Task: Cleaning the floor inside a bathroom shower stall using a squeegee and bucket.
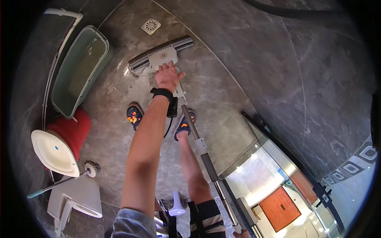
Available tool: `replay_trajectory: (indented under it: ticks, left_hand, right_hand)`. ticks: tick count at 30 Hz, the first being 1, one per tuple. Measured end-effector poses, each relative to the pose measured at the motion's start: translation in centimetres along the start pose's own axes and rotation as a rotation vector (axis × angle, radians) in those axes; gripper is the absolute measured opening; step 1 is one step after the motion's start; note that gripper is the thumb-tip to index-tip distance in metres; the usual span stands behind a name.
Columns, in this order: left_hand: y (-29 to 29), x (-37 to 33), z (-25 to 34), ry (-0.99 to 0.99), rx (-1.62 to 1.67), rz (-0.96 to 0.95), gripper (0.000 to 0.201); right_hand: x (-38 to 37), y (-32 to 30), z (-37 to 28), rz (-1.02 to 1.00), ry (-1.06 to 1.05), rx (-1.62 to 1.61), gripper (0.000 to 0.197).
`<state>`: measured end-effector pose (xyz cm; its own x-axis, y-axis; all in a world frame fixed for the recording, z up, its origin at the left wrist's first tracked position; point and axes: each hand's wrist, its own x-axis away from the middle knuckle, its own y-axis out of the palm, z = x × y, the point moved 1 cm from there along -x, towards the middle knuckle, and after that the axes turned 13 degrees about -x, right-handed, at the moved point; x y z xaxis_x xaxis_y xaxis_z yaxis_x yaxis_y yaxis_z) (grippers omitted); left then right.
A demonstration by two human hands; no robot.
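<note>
A sponge mop with a wide grey roller head and a white plate (163, 55) is tilted up off my lap side, its head out ahead of my feet. My left hand (168, 78) reaches to the near edge of that plate, fingers spread and thumb out to the right, seemingly touching it. From the head, the mop's metal and grey pole (192, 126) runs back toward me on the right. My right hand (241, 234), mostly cut off by the lower edge, is closed around the pole's end. A black strap with a small box (172, 107) sits on my left wrist.
On the left stand a grey-green tub (104, 67), a red bucket (77, 129), a white basin (55, 152), a round brush (91, 169) and a white stool (79, 194). A floor drain (151, 26) lies ahead. At right, a glass panel borders a lit area with an orange mat (279, 208).
</note>
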<state>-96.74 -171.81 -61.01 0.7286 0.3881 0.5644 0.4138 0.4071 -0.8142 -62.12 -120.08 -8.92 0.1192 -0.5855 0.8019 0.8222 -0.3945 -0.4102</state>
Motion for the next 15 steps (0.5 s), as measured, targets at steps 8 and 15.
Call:
replay_trajectory:
  ticks: [8, 15]
  left_hand:
    - [-1.1, 2.5, 0.5, -0.139, -0.070, 0.170, 0.057]
    - [-1.7, 4.9, 0.6, -0.095, -0.125, 0.350, 0.052]
  right_hand:
    - [0.8, -1.1, -5.8, -0.067, -0.090, 0.055, 0.048]
    - [0.4, 0.1, -7.0, -0.131, 0.024, 0.100, 0.049]
